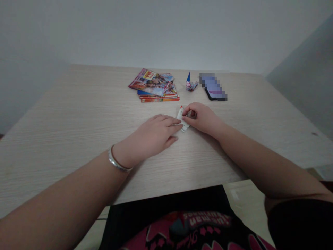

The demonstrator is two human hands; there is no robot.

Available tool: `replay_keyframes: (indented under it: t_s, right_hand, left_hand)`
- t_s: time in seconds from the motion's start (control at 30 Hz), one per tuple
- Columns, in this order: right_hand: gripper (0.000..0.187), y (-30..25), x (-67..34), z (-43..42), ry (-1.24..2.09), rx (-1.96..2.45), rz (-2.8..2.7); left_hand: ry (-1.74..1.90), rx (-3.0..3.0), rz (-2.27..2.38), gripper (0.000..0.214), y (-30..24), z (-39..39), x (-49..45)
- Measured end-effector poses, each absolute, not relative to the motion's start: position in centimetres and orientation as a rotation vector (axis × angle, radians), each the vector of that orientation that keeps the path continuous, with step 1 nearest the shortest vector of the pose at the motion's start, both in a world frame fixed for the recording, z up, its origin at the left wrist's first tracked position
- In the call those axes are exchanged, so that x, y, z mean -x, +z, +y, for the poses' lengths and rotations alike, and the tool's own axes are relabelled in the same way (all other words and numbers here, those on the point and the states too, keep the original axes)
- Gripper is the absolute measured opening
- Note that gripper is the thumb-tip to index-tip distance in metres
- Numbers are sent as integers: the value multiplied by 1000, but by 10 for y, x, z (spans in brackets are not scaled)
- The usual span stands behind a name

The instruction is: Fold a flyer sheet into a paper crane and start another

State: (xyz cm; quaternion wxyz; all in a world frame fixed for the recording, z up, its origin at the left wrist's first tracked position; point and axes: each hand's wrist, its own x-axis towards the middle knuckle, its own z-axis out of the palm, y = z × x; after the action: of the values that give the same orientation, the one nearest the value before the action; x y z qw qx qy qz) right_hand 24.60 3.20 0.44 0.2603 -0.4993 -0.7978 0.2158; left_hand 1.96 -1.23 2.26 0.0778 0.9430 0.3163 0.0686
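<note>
A small folded piece of paper (185,127), mostly white with a red tip, lies on the table in front of me. My left hand (153,134) rests flat with fingers stretched out, their tips touching the paper's left side. On the other side, my right hand (204,117) has thumb and fingertips pinched together at the paper's right edge. Fingers of both hands cover part of the paper, so its full shape is hidden.
Behind the paper, a stack of colourful printed booklets (156,83) sits on the pale wooden table (78,114). To its right stand a folded paper bird (190,85) and a phone (213,87) lying flat. A wall borders the table's far edge.
</note>
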Motion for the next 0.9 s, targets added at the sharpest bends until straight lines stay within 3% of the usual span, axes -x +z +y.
replay_keyframes:
  t_s: [0.13,0.43,0.9]
  right_hand:
    - [13,-3,-257,42,402,1204,-2330]
    - [39,-5,-270,49,455,1245,-2514]
    - [36,4,-279,57,504,1329,-2510]
  left_hand:
    - [116,-2853,979,55,18,-13,-18]
    - [-83,-2746,920,75,12,-19,-13]
    - [-18,-2773,945,53,23,-21,-21]
